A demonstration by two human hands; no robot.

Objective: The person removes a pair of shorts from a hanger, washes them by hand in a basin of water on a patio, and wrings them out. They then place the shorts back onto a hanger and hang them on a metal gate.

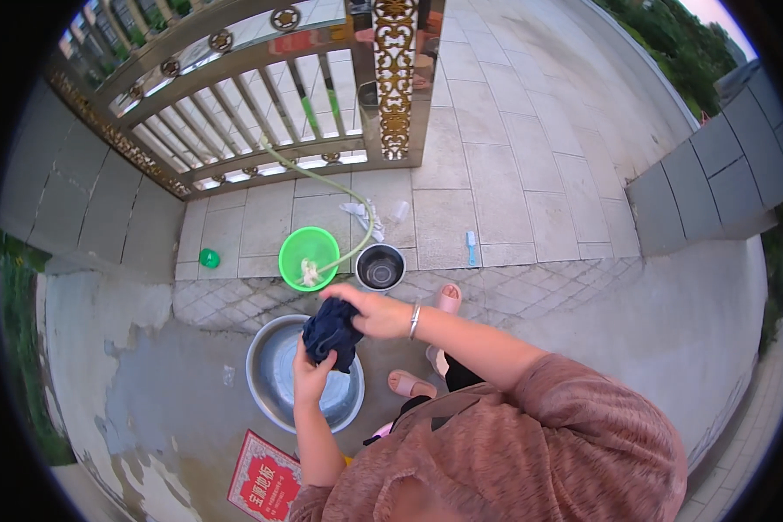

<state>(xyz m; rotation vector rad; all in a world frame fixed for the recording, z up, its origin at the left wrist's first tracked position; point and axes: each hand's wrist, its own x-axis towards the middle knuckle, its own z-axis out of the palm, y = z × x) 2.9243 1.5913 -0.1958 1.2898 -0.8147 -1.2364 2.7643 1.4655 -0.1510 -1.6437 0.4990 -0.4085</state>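
Note:
A bunched dark navy cloth (333, 333) hangs over a wide metal basin (268, 404). My left hand (308, 372) grips the lower left of the cloth, with the thumb across its front. From the right, my right hand (378, 314), with a silver bracelet on the wrist, has its fingers closed on the cloth's upper right edge. Part of the basin's inside is hidden behind the cloth and my hands.
Beyond the basin stand a bright green basin (296, 239) and a small dark-inside metal bowl (394, 250). A pale hose (344, 187) runs from the gate (400, 96) into the green basin. A blue brush (471, 250), a green container (209, 257) and a red printed sheet (250, 452) lie around.

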